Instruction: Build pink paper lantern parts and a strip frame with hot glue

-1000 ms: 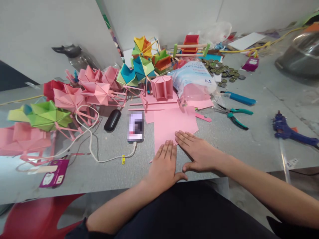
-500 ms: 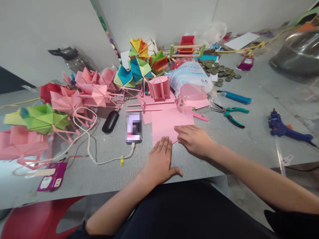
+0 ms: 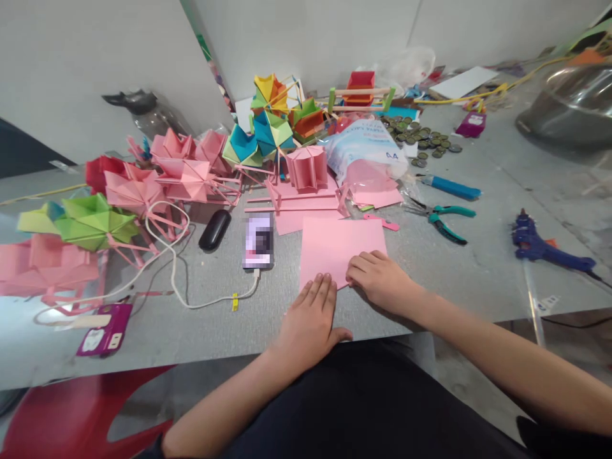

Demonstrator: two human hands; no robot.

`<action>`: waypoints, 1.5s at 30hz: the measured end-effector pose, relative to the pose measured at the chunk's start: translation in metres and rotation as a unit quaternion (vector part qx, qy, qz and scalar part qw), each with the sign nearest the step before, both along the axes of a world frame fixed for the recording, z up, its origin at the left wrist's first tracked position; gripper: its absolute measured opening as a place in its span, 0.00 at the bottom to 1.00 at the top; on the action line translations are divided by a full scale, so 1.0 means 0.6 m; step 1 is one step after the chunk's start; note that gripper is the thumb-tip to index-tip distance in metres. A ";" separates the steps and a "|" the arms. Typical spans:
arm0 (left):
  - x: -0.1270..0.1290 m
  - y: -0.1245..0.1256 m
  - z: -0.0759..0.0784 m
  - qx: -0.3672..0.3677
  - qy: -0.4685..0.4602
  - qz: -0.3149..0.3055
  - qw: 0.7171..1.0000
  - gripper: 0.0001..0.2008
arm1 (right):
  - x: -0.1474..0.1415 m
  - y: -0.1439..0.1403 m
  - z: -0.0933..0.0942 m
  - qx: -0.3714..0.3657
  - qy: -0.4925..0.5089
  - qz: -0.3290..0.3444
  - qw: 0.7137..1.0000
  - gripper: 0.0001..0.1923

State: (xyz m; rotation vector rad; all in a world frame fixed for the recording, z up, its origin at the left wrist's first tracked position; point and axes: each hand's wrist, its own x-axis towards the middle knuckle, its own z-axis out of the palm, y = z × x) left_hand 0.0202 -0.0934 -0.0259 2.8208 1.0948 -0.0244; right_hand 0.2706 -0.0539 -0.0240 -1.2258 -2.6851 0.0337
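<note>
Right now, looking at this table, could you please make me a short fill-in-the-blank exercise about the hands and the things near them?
1. Both hands, left hand and right hand, press on a sheet of paper whose colour is ____.
2. The phone lies to the ____ of that sheet.
3. A white ____ is plugged into the phone's near end.
4. The pliers have handles coloured ____.

Missing words: pink; left; cable; teal
</note>
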 end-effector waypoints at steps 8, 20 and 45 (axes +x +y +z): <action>0.007 -0.045 -0.017 0.002 0.001 -0.037 0.999 0.55 | -0.001 -0.077 -0.010 0.036 0.062 -0.073 0.995 0.14; -0.002 -0.006 -0.004 -0.022 -0.025 -0.024 0.999 0.71 | 0.016 -0.104 -0.048 -0.048 0.034 -0.021 0.998 0.55; 0.019 0.049 0.006 -0.060 -0.009 0.003 0.998 0.72 | 0.029 -0.078 -0.029 -0.015 0.014 -0.006 1.000 0.49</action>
